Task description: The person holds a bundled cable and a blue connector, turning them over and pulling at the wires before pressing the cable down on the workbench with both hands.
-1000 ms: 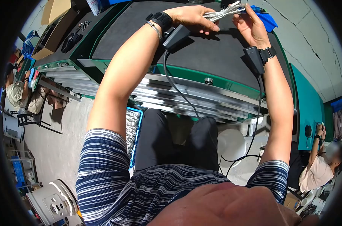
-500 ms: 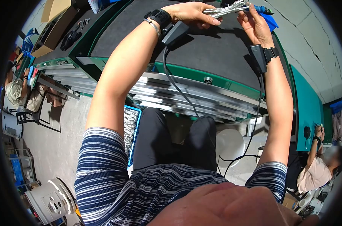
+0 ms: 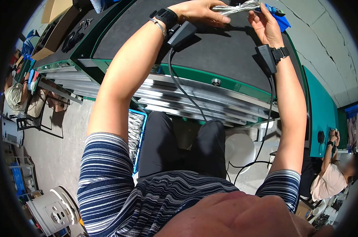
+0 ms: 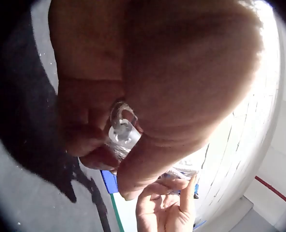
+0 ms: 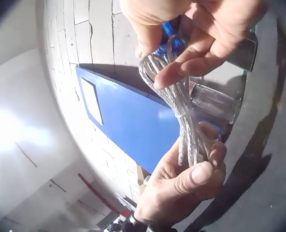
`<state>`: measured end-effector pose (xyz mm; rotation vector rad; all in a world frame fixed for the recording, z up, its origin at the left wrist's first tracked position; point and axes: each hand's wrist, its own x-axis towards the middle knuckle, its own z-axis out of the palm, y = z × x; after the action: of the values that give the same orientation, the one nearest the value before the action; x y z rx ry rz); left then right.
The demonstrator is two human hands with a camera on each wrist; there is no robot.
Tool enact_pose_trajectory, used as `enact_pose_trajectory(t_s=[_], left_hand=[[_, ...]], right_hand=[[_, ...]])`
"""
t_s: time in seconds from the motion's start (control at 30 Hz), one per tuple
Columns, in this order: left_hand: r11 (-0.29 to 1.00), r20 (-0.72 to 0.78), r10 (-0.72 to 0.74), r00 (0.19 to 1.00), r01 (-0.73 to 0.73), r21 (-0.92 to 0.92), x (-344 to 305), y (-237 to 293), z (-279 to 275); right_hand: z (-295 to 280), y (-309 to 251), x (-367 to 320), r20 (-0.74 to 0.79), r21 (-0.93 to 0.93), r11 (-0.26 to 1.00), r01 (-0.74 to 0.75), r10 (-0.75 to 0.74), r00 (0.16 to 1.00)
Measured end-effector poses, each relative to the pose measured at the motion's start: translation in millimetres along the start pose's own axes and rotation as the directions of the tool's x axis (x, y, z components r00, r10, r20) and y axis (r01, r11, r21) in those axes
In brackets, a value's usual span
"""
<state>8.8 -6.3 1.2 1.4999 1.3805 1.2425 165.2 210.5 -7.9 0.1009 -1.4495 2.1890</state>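
A bundle of clear-jacketed silvery cable [image 3: 242, 8] [image 5: 180, 108], tied at its middle, is stretched between both hands above the dark bench mat. The left hand [image 3: 200, 12] [image 5: 184, 186] grips one end, thumb over the strands; in the left wrist view the cable end [image 4: 123, 130] shows inside the curled left hand [image 4: 157, 72]. At the other end, the right hand [image 3: 267, 28] [image 5: 201, 38] pinches the loops between thumb and fingers. A blue connector [image 3: 270, 8] [image 5: 169, 41] is beside the right fingertips, partly hidden by them.
Behind the hands stands a blue box or folder [image 5: 133, 121] with a clear glass [image 5: 215, 102] near it. A cardboard box [image 3: 52, 33] and keys [image 3: 87, 24] lie at left. Below is a blue crate [image 3: 136, 138] of bundled cables. Black cords hang from both wrists.
Both hands have shifted slightly, and the cable bundle lies more level between them than a second ago. Both hands still hold it.
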Motion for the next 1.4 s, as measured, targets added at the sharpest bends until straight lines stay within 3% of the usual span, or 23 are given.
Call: enact_pose_trajectory(t_s=[0.03,0.07,0.2,0.27,0.37,0.43,0.53,0.6,0.73,0.77,0.83,0.87,1.03,1.1,1.17,1.23,1.4], left_hand=[[0.976,-0.003,0.014,1.0,-0.014,-0.218,-1.2,0.9,1.0],[0.959,0.015,-0.05,0.999,0.052,-0.279,-2.5,3.3,-5.3],[0.955,0.023,-0.02,1.0,0.026,-0.296,3.8,-8.1,-14.0],[0.963,0.032,-0.007,0.999,0.015,-0.271,4.2,-7.4,-12.1],[0.965,0.062,-0.018,0.998,0.034,-0.258,4.0,-1.9,-4.4],[0.959,0.083,-0.04,0.996,0.061,-0.276,2.3,1.8,1.3],[0.986,-0.041,0.057,0.998,-0.062,-0.152,0.2,7.1,2.1],[0.977,-0.233,0.213,0.949,-0.201,0.076,2.3,9.2,1.3],[0.929,-0.208,0.368,0.906,-0.353,0.106,7.3,3.8,-5.4],[0.93,-0.208,0.368,0.906,-0.353,0.107,8.1,1.6,-6.9],[0.993,-0.271,0.121,0.955,-0.112,0.048,9.0,-2.4,-10.4],[0.997,-0.268,0.08,0.96,-0.076,0.023,9.6,-4.6,-11.6],[0.975,-0.335,0.213,0.918,-0.178,0.131,7.8,-0.2,-5.6],[0.904,-0.409,0.32,0.855,-0.146,0.402,8.4,0.5,-7.8],[0.931,-0.402,0.321,0.857,-0.206,0.302,10.1,-2.3,-8.3],[0.979,-0.365,0.158,0.918,-0.195,-0.065,7.1,-2.7,-10.3],[0.973,-0.367,0.112,0.923,-0.178,-0.149,11.4,-9.5,-12.8]], right_hand=[[-0.9,0.7,1.1,-0.033,0.067,0.998,0.013,-0.011,0.999],[-2.1,0.8,2.2,-0.022,0.076,0.997,0.032,-0.03,0.999],[9.7,-2.1,-3.5,0.043,0.103,0.994,0.03,-0.035,0.998],[21.9,-2.5,-9.0,0.055,0.162,0.985,-0.066,0.058,0.997],[5.7,7.9,-3.6,0.15,0.094,0.986,-0.136,0.121,0.981],[12.4,5.0,-7.1,0.108,0.033,0.997,-0.073,0.07,0.992],[15.8,5.1,-6.1,0.066,-0.015,1.0,0.005,-0.004,0.998],[14.8,3.9,-5.9,0.051,-0.002,1.0,0.03,-0.03,0.998],[15.4,2.8,-7.5,0.062,-0.035,0.998,0.046,-0.043,0.997],[16.7,3.1,-7.2,0.054,-0.031,0.997,0.075,-0.073,0.996],[12.9,4.3,-4.8,0.036,-0.042,0.995,0.089,-0.087,0.996],[11.3,4.6,-3.1,0.018,-0.054,0.993,0.102,-0.101,0.995],[19.3,-1.0,-7.9,0.006,-0.094,0.989,0.116,-0.116,0.993],[17.0,-2.0,-8.3,-0.016,-0.117,0.989,0.094,-0.096,0.995],[15.7,-0.7,-7.6,-0.001,-0.104,0.989,0.106,-0.107,0.994],[13.8,-1.6,-6.5,-0.034,-0.132,0.986,0.106,-0.111,0.993],[14.7,-4.2,-5.6,-0.021,-0.164,0.976,0.141,-0.146,0.989]])
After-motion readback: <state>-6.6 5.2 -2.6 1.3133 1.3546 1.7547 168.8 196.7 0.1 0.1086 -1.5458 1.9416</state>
